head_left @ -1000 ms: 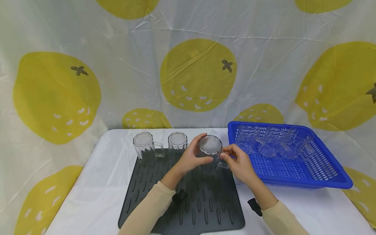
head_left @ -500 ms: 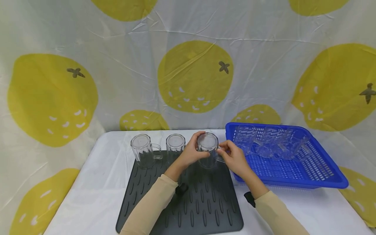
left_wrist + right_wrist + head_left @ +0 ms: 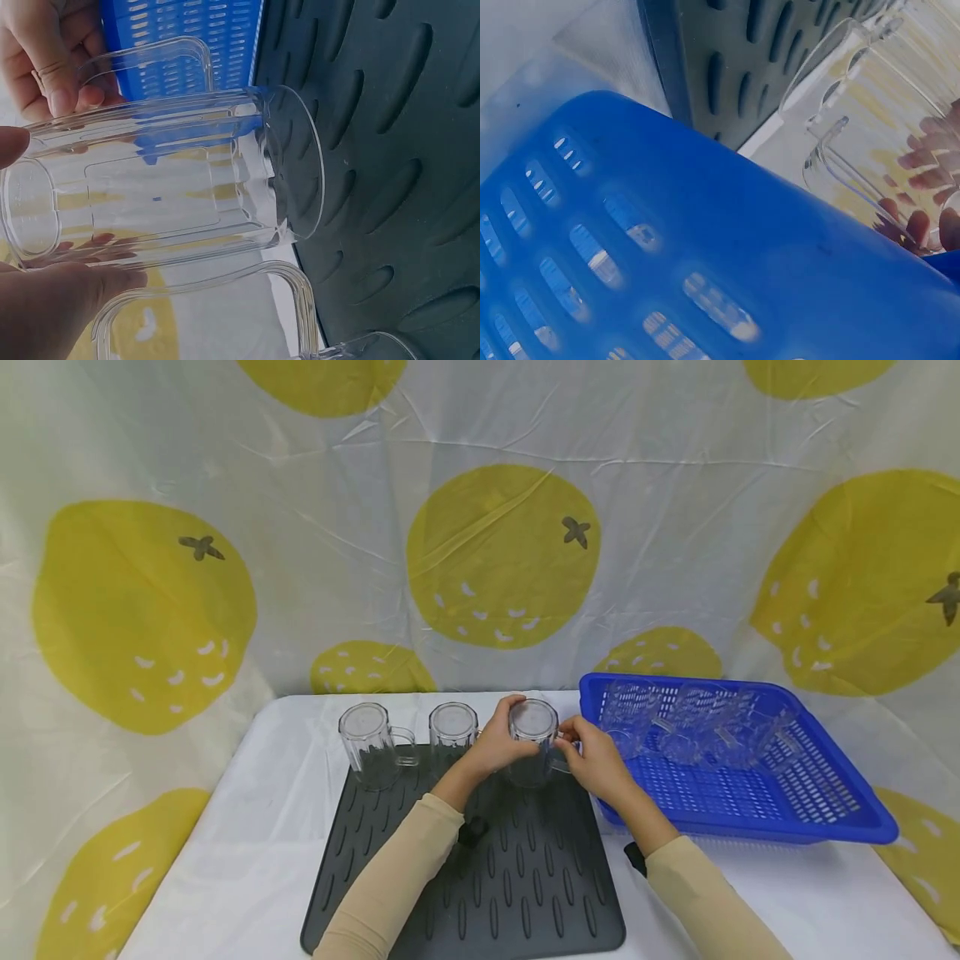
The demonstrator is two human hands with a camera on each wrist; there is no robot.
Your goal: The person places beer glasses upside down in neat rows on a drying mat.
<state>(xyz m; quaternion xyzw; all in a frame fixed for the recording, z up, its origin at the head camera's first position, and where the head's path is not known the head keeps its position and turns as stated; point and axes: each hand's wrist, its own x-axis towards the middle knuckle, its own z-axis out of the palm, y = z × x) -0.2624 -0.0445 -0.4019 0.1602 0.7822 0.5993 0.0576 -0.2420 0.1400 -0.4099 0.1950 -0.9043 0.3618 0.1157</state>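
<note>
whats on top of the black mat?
On the black mat: two upside-down glass mugs near its far edge. A third, held mug is over it, contact unclear. The left forearm hides part of the surface.

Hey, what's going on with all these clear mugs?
A person is handling a clear mug, held upside down over the far part of a dark mat. The left hand grips its body; the right hand pinches its handle. Two other mugs stand upside down beside it, to the left. The blue basket on the right holds more mugs.
</note>
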